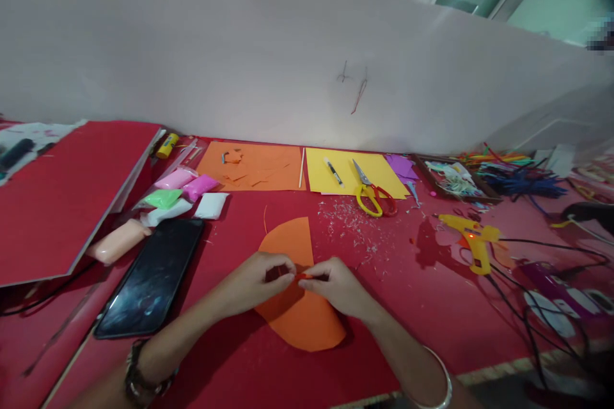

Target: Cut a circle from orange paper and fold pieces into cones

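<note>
Wall [215, 64], pale and plain, stands beyond the orange paper [297, 323]; red table [230, 370] lies under it. Phone [151, 281] is left of the orange paper, scissors [368, 193] are beyond it to the right, and glue gun [472, 236] is well to the right. The paper has a curved side to the left and one corner pointing to the wall; its long axis runs from there toward the near right. Above it, right hand [338, 287] pinches a small orange piece [303, 276]; left hand [261, 278] has fingertips closed beside this piece, its grip unclear.
</note>
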Motion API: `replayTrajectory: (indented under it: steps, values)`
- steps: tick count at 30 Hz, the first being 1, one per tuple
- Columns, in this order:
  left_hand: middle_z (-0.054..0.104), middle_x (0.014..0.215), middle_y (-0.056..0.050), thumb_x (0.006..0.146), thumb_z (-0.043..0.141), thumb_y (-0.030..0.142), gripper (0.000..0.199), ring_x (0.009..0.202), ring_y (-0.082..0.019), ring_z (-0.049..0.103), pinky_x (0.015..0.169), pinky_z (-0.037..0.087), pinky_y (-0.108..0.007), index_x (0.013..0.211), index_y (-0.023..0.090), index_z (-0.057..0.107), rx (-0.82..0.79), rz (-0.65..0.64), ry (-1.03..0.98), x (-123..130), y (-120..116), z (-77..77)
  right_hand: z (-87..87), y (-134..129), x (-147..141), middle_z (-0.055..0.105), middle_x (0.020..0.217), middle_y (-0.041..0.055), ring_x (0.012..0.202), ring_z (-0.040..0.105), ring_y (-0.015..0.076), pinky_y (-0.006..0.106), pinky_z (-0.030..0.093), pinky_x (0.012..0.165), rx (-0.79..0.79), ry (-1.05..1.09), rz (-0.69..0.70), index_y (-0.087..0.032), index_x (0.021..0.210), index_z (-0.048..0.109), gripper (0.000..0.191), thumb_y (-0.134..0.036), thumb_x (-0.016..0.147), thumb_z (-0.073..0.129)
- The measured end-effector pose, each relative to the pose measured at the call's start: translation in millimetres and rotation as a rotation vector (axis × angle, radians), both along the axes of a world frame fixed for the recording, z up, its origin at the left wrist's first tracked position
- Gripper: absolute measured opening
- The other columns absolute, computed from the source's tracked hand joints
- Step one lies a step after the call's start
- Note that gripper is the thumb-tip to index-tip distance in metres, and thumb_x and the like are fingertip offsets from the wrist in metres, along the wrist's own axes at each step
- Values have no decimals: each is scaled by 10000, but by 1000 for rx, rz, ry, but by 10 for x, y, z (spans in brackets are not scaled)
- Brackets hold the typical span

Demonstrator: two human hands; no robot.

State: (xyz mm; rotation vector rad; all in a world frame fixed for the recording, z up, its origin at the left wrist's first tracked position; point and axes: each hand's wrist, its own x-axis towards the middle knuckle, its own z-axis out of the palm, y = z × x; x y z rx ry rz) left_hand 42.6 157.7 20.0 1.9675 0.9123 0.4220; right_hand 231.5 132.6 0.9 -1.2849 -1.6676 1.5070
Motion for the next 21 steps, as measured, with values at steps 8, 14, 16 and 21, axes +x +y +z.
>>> replayTrajectory:
  steps: [8,14,16,21]
  values:
    - [599,608,-13,874,380,387,332,534,-134,507,495,217,-239,694,194,583,315,-91,251,110,-100,-114,-19,-46,-44,233,485,-67,492,233,65,201,165,444,91,-101,116,-149,452,423,260,-198,686,525]
    - [588,609,-9,896,355,335,342,552,-126,514,516,237,-223,682,181,573,349,-132,189,64,-46,-31,28,-23,-8,218,527,-60,496,207,60,198,149,433,53,-51,148,-164,499,360,339,-326,757,506]
    - [577,607,-2,902,346,331,339,552,-121,508,522,242,-218,686,179,557,357,-119,200,39,-44,22,87,-6,19,194,528,-59,492,191,57,206,131,434,85,-61,173,-170,495,299,406,-381,781,497]
    - [531,572,7,901,342,291,327,547,-121,469,557,273,-222,642,177,504,467,-117,177,-47,-70,134,309,18,157,205,537,-57,505,222,60,205,172,463,239,-66,277,-167,497,277,431,-367,828,468]
